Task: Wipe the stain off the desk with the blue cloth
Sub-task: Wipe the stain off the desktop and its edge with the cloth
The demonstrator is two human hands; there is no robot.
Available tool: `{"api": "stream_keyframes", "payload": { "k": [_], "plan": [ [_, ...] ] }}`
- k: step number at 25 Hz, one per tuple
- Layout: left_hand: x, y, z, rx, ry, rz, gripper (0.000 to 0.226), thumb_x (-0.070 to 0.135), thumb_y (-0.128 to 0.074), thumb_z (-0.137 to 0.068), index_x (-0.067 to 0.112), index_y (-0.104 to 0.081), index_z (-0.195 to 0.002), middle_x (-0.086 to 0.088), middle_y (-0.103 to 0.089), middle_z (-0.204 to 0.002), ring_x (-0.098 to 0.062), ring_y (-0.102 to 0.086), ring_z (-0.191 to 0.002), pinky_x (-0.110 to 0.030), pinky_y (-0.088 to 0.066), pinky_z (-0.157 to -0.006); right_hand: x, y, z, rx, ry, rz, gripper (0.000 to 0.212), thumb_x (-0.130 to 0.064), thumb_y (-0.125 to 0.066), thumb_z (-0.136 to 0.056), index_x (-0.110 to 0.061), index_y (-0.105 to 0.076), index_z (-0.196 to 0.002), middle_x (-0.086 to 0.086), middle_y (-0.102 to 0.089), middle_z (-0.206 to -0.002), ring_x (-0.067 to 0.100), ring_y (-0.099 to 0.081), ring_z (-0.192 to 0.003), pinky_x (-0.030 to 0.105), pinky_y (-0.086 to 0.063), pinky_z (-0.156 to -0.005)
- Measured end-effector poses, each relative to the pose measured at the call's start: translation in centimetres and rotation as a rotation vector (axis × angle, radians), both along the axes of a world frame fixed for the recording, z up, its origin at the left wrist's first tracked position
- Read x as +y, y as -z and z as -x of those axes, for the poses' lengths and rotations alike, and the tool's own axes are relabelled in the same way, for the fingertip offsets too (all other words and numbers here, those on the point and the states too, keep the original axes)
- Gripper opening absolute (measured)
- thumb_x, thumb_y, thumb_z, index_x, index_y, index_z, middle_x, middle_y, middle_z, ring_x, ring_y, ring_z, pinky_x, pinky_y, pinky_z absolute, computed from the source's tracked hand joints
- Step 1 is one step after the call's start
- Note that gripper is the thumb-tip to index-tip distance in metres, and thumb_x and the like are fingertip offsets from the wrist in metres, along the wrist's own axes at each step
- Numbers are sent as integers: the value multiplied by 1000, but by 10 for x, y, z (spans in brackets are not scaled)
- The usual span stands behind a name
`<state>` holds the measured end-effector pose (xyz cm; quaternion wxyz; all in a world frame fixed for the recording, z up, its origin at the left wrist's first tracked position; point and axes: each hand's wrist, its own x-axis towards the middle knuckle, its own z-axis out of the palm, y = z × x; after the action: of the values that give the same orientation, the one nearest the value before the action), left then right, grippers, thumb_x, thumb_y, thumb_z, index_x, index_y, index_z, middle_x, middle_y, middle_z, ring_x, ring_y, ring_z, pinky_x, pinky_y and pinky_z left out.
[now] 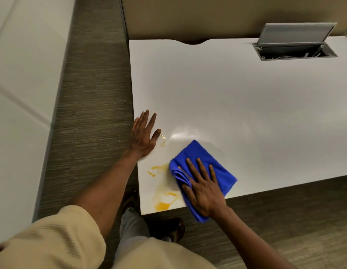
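White surface [246, 105] under my camera, carpet around it. Right hand [204, 191] lies flat with straight fingers pressing the folded blue cloth [202, 154] at six o'clock, the cloth's near end hanging past the front edge. Orange stain [162, 205] sits at seven o'clock, just beside the cloth, streaks trailing toward it. Left hand [142, 135] is spread flat at nine o'clock, holding nothing. Open cable hatch [294, 47] at one o'clock.
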<state>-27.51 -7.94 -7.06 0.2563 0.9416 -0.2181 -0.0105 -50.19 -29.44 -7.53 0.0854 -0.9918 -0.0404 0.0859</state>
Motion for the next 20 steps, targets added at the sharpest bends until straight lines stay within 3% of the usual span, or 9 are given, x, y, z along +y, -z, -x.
{"api": "stream_keyframes", "payload": {
  "k": [2,4,6,8,12,15,18,20],
  "plan": [
    [0,2,-2,11,0,-7,68,45,-35,-102,16,-23,-162,-12,-13,-171,-26,-7,-159,-44,-4,-129,-35,-3,-3,-3,69,17,60,-59,-10,-107,-45,0,-164,-12,8,-175,25,5,-163,50,8,-129],
    [0,6,-2,2,-15,-5,67,45,-35,-103,16,-24,-162,-12,-13,-171,-26,-8,-159,-44,-5,-129,-50,-8,-17,47,270,16,65,-61,-6,-103,-41,-3,-165,-11,12,-175,23,12,-162,51,10,-129],
    [0,8,-3,-6,-18,11,66,45,-36,-103,16,-26,-162,-13,-16,-170,-28,-10,-159,-45,-7,-128,-32,-11,-29,57,468,-12,69,-63,-3,-100,-38,-1,-165,-9,14,-175,24,17,-161,57,8,-129],
    [0,10,-3,-18,-25,15,66,45,-39,-103,16,-29,-161,-14,-18,-170,-29,-13,-158,-46,-9,-128,2,-13,-27,50,524,-42,70,-67,1,-100,-38,6,-163,-7,19,-174,25,23,-160,60,9,-128],
    [1,12,-4,-19,-29,-27,67,49,-37,-102,18,-28,-162,-13,-17,-170,-28,-12,-158,-44,-8,-128,32,-14,6,88,322,-179,68,-75,7,-97,-52,5,-161,-16,25,-171,19,31,-157,54,22,-125],
    [0,12,-6,-18,-31,-43,68,51,-35,-102,19,-27,-162,-12,-16,-171,-28,-12,-159,-42,-6,-129,-2,-21,15,165,166,-366,59,-72,-3,-99,-61,-9,-157,-25,18,-170,9,29,-156,52,17,-128],
    [0,13,-5,-21,-31,-48,69,52,-34,-102,20,-26,-162,-12,-16,-171,-27,-11,-159,-42,-6,-129,-27,-24,23,178,-18,-114,64,-69,-10,-101,-54,6,-161,-17,24,-171,17,30,-157,55,10,-129],
    [-1,13,-5,-20,-35,-49,69,52,-35,-102,20,-25,-162,-12,-15,-171,-27,-11,-159,-41,-5,-128,-19,-21,22,163,0,-14,65,-71,-6,-101,-52,14,-160,-13,28,-171,21,30,-157,56,9,-129]
  ]
}}
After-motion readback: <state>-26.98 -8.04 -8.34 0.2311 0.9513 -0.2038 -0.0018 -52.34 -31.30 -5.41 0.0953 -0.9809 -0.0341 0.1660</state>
